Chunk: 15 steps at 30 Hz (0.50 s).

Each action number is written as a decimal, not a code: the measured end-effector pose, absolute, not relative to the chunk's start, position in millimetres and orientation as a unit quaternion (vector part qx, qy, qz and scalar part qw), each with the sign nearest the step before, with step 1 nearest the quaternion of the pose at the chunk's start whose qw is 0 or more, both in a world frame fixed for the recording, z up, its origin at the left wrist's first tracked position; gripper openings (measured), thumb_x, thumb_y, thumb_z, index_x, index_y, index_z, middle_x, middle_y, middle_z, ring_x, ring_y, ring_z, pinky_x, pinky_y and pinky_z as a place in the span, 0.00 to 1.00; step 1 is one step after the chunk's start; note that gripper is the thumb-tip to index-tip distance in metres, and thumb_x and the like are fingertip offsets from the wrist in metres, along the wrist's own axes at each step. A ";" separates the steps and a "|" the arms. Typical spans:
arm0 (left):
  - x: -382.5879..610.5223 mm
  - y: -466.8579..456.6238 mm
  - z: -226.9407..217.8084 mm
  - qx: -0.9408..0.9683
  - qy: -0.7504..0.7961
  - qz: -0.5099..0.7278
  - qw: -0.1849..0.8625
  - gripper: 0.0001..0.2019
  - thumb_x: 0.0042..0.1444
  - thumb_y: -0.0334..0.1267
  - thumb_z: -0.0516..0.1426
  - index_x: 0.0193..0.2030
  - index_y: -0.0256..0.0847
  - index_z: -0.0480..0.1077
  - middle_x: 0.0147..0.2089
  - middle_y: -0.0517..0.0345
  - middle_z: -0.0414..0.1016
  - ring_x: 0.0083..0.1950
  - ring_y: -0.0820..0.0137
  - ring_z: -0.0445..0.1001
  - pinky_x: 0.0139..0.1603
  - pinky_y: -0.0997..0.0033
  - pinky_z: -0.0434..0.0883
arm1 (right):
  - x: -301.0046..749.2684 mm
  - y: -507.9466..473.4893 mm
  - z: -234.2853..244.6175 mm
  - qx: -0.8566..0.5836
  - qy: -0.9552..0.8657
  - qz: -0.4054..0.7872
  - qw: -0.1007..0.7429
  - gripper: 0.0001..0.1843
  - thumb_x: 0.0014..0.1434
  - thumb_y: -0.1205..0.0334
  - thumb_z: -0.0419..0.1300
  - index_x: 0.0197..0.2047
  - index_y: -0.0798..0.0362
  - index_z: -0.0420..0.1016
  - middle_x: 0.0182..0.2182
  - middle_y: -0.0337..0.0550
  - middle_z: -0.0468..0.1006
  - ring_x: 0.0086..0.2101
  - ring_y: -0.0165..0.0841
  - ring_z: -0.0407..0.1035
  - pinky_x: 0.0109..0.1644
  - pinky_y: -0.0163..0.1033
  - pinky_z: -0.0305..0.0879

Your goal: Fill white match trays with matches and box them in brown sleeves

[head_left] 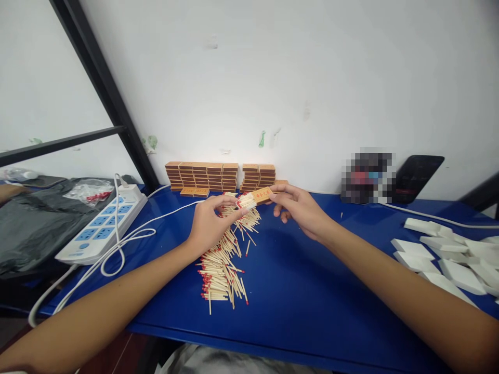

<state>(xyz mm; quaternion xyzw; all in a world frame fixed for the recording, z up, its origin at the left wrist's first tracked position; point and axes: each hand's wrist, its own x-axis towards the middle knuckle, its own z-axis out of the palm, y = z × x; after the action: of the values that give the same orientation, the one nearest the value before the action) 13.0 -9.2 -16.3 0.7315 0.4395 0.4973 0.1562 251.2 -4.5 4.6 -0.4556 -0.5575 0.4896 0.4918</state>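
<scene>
Between my two hands a matchbox is held above the blue table. Its white inner tray (245,201), full of red-tipped matches, sticks partway out of the orange sleeve (262,195). My left hand (213,218) pinches the tray's outer end between thumb and fingers. My right hand (300,209) grips the far end of the sleeve with thumb and forefinger, its other fingers curled below. Beneath and in front of the left hand lies a long heap of loose matches (220,270), partly hidden by that hand.
Stacked orange matchboxes (206,176) stand along the wall. White empty trays (448,249) lie in a pile at the right. A power strip (103,223) with white cables sits left, beside a dark plastic bag (42,218). A phone (417,176) leans at the back right.
</scene>
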 end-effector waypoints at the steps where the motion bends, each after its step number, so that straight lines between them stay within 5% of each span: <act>1: 12.6 -9.1 -16.5 0.735 0.440 0.493 0.152 0.15 0.54 0.50 0.69 0.44 0.46 0.81 0.48 0.56 0.83 0.42 0.66 0.80 0.46 0.62 0.78 | 251.2 -4.5 4.9 -0.456 -0.557 0.490 0.492 0.20 0.56 0.55 0.68 0.49 0.52 0.72 0.37 0.45 0.80 0.25 0.26 0.68 0.20 0.30 0.62; 15: 12.8 -10.3 -14.8 0.758 0.434 0.470 0.131 0.17 0.55 0.50 0.69 0.49 0.49 0.81 0.46 0.56 0.83 0.40 0.66 0.78 0.44 0.63 0.76 | 251.0 -3.4 -0.3 -0.443 -0.600 0.449 0.492 0.23 0.56 0.53 0.66 0.53 0.51 0.74 0.31 0.40 0.75 0.25 0.28 0.69 0.21 0.32 0.62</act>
<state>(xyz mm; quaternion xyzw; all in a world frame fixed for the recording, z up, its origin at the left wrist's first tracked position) 12.8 -10.3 -14.8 0.7576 0.4339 0.4696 0.1312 251.0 -3.4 -0.3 -0.4432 -0.5998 0.4487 0.4924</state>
